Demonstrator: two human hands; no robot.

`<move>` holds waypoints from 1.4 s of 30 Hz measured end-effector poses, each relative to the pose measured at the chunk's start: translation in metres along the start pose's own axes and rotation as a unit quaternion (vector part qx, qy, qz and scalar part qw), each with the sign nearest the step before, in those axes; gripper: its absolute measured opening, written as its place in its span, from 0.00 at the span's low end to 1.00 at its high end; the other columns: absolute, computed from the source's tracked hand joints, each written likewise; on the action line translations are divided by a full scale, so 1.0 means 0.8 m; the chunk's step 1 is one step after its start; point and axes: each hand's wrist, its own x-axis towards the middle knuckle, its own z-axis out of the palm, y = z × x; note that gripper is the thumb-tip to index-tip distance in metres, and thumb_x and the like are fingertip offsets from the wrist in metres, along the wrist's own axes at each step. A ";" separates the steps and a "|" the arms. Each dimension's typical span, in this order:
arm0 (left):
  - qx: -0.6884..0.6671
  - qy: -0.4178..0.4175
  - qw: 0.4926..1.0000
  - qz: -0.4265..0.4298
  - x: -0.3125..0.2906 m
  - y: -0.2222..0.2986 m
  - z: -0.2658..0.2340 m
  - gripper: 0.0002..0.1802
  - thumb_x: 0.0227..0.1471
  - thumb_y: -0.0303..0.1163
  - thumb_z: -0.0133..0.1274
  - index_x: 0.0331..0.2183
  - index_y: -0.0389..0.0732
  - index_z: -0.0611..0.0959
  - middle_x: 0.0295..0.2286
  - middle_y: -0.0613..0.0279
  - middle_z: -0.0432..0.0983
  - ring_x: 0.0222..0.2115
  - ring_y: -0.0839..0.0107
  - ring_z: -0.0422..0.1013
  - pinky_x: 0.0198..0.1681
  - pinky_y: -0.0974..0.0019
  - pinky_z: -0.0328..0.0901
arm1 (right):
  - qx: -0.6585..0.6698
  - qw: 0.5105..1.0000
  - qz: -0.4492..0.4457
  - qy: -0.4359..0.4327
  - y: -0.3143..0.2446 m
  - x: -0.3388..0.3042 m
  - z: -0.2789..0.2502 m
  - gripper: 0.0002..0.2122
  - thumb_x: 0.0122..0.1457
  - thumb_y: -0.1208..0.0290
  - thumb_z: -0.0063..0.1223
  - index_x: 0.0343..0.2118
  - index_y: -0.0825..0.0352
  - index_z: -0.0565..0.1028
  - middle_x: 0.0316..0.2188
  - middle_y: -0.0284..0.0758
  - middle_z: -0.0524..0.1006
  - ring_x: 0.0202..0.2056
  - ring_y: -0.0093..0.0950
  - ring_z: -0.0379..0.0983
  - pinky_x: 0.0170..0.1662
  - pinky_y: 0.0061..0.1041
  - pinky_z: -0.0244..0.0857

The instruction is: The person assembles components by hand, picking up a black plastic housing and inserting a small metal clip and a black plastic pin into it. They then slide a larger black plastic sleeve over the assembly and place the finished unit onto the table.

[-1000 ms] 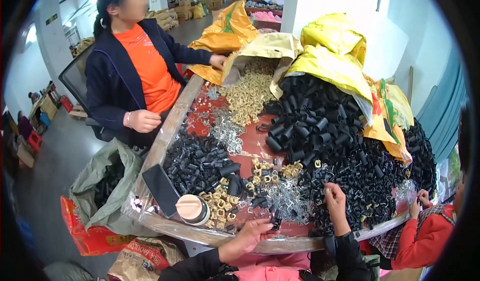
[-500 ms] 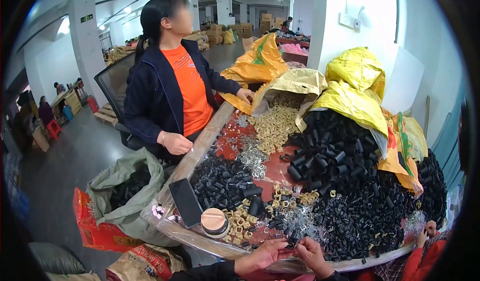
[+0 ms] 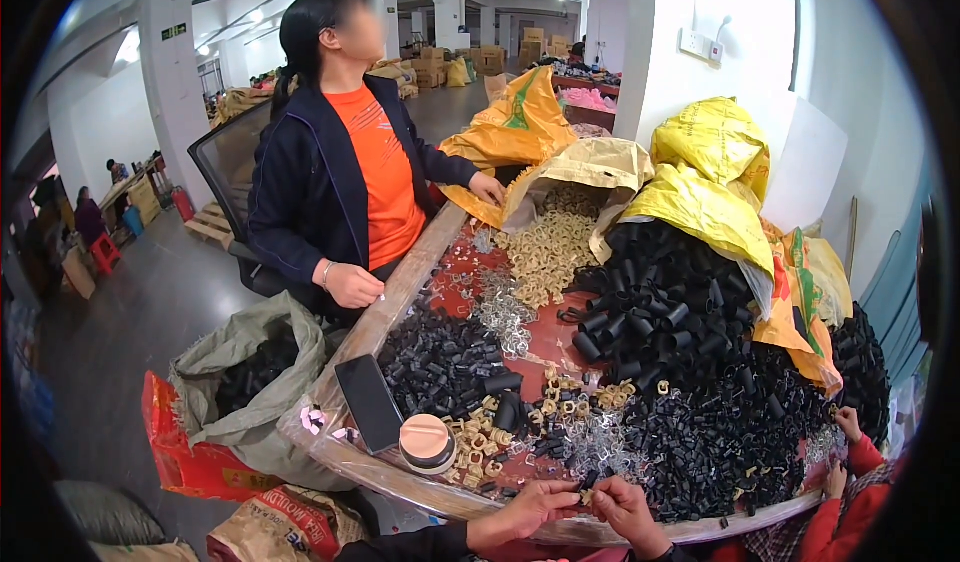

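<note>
At the table's near edge my left hand (image 3: 528, 512) and my right hand (image 3: 625, 510) meet fingertip to fingertip. Between them is a small black plastic piece (image 3: 589, 482), with a tan buckle-like part (image 3: 586, 499) just below it. Both hands are closed in a pinch; which fingers bear which part is too small to make out. Just beyond the hands lie silver wire clips (image 3: 602, 444) and small black parts (image 3: 700, 467). Tan square rings (image 3: 485, 442) are heaped left of them, beside a round lidded jar (image 3: 428, 444).
A black phone (image 3: 368, 402) lies on the left table edge (image 3: 340, 367). Yellow sacks (image 3: 700, 197) spill black tubes (image 3: 650, 312) at the back. A co-worker in a dark jacket (image 3: 300, 177) sits across; another's red sleeve (image 3: 865, 462) reaches in at right. An open sack (image 3: 300, 362) stands left.
My hands stay together at the near edge, and a tan part now shows between the fingertips. At right, the neighbour's one hand has reached farther over the pile.
</note>
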 end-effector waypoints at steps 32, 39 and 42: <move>-0.035 -0.014 0.999 -0.038 -0.011 -0.003 -0.005 0.12 0.48 0.30 0.47 0.36 0.34 0.74 0.32 0.64 0.70 0.33 0.74 0.69 0.38 0.75 0.64 | 0.007 0.997 0.068 0.036 -0.007 -0.001 0.017 0.07 0.53 0.71 0.47 0.24 0.69 0.67 0.14 0.25 0.65 0.16 0.11 0.58 0.18 0.11 0.53; 0.028 -0.005 0.999 -0.045 -0.010 0.002 -0.004 0.13 0.48 0.31 0.47 0.35 0.34 0.74 0.30 0.64 0.71 0.30 0.74 0.70 0.34 0.76 0.65 | -0.018 0.997 0.042 0.065 -0.005 0.000 0.007 0.07 0.49 0.72 0.51 0.24 0.67 0.66 0.15 0.27 0.65 0.17 0.12 0.58 0.18 0.14 0.53; 0.036 0.015 0.999 -0.026 -0.014 0.013 -0.008 0.11 0.49 0.30 0.44 0.35 0.34 0.74 0.31 0.63 0.72 0.31 0.75 0.69 0.36 0.76 0.64 | -0.325 0.936 -0.040 0.126 -0.003 -0.001 -0.036 0.10 0.42 0.71 0.56 0.24 0.66 0.65 0.17 0.32 0.65 0.18 0.23 0.61 0.20 0.21 0.56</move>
